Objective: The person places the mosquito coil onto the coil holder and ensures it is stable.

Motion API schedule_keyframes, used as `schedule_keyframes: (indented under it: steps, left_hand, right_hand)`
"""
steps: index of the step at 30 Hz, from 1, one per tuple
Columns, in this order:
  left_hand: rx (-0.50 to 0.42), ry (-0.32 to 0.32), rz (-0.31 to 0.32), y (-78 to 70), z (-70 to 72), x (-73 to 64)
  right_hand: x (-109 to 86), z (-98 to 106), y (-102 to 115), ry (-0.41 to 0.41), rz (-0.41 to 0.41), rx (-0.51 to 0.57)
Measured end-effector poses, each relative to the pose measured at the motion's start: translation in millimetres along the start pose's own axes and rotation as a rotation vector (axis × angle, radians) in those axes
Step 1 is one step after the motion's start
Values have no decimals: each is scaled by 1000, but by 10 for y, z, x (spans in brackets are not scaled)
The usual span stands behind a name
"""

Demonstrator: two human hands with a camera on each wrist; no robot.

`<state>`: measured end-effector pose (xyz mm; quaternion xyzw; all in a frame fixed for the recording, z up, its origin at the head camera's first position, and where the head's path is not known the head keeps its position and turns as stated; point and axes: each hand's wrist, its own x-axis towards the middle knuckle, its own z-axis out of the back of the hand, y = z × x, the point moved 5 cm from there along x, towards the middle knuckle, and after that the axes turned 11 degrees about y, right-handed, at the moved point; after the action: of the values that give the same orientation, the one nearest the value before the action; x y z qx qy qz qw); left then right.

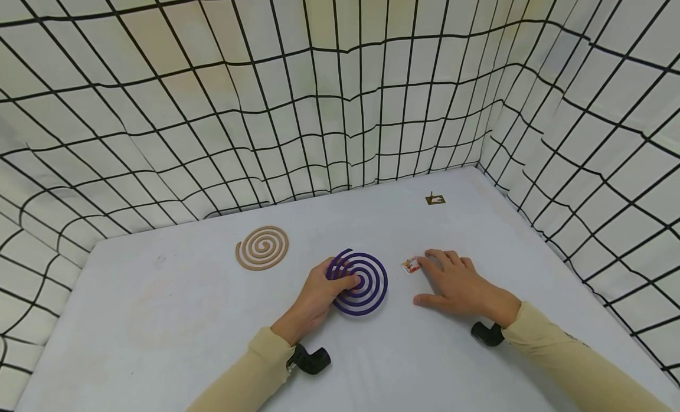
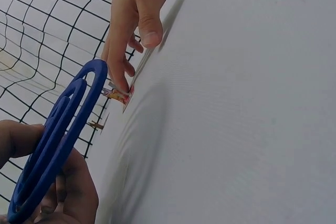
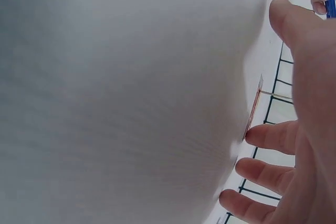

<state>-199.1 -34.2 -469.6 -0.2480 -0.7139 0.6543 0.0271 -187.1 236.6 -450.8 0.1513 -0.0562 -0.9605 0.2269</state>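
Note:
My left hand [image 1: 317, 290] pinches a dark blue mosquito coil [image 1: 375, 303] between thumb on top and fingers beneath. In the left wrist view the coil [image 2: 79, 121] stands tilted above the table, casting a curved shadow on the white cloth. My right hand [image 1: 458, 286] has its fingers spread low over the cloth. Its index fingertip is right at the edge of a small, flat piece with red and white print [image 1: 411, 265], which shows edge-on in the right wrist view. Thumb and other fingers of that hand hold nothing.
A tan mosquito coil [image 1: 262, 248] lies flat, farther back on the left. At the back right lies a small brass-coloured metal plate with a raised prong [image 1: 435, 199]. Black netting [image 1: 347, 99] over white sheets borders the table [image 1: 175, 353] at the back and sides.

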Motion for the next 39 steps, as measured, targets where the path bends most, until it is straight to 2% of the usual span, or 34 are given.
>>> schedule_keyframes:
  steps: [15, 39]
  left_hand:
    - [-7, 17, -12, -4, -88, 127]
    - [35, 70, -10, 1, -223, 227]
  right_hand:
    - [-46, -49, 87, -24, 0, 12]
    - [-45, -83, 255, -26, -11, -11]
